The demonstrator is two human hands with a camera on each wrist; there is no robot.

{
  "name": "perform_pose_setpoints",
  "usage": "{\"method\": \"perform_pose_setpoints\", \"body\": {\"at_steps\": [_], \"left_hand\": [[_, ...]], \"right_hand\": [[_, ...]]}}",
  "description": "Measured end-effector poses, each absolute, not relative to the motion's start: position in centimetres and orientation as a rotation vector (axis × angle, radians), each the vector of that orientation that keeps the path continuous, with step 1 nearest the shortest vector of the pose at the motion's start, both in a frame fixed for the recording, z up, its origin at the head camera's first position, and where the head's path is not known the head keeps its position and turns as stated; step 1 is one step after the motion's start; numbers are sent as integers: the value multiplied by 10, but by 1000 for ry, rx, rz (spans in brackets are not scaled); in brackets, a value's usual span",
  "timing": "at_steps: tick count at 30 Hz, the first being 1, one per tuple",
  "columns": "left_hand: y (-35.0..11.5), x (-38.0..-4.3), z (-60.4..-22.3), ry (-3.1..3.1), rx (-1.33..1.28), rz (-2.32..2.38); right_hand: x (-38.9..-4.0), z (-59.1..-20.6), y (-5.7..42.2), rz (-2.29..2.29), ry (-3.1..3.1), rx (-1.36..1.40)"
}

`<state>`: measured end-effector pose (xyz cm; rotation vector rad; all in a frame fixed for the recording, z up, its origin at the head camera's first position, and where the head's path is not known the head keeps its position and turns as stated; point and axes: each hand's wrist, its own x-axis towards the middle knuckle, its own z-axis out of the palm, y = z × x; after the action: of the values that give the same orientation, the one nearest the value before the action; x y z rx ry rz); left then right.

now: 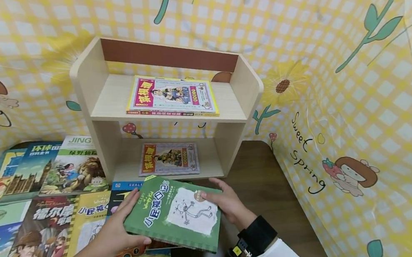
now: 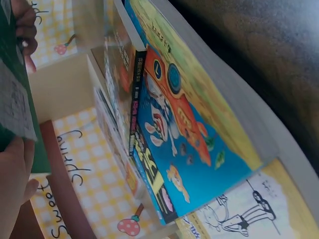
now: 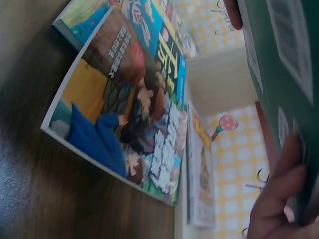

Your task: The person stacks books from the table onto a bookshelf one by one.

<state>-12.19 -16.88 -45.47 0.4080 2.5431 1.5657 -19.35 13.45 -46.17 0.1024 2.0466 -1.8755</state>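
Both hands hold a green comic book with a stick-figure drawing on its cover, tilted in front of the small shelf. The left hand grips its left edge, thumb at the near corner. At the right edge, the right hand pinches it with the thumb on the cover and fingers beneath. In the right wrist view, a book with a boy in blue lies below the held book. A blue book with an orange car lies partly under it in the left wrist view.
A two-tier wooden shelf stands at the back; its upper board carries pink-and-yellow books, its lower board another book. Several books, including a detective book, cover the table's left. A patterned cloth hangs behind and at right.
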Motion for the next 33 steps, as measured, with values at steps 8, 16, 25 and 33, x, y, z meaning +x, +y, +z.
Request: {"method": "perform_pose_setpoints", "body": {"at_steps": [8,16,25,33], "left_hand": [[-161,-114,-445,2630,351,1622],[-155,-104,-416,2766,368,1781],[-155,-110,-385,2927,453,1939],[-152,-122,-361,2927,388,1912]], "right_hand": [[-185,-437,123,-1923,2145,197],[-162,-393,118,-2047,2036,-76],[-144,-358,121,-2075,1988,-453],[-154,-351,124,-2055,2062,-695]]}}
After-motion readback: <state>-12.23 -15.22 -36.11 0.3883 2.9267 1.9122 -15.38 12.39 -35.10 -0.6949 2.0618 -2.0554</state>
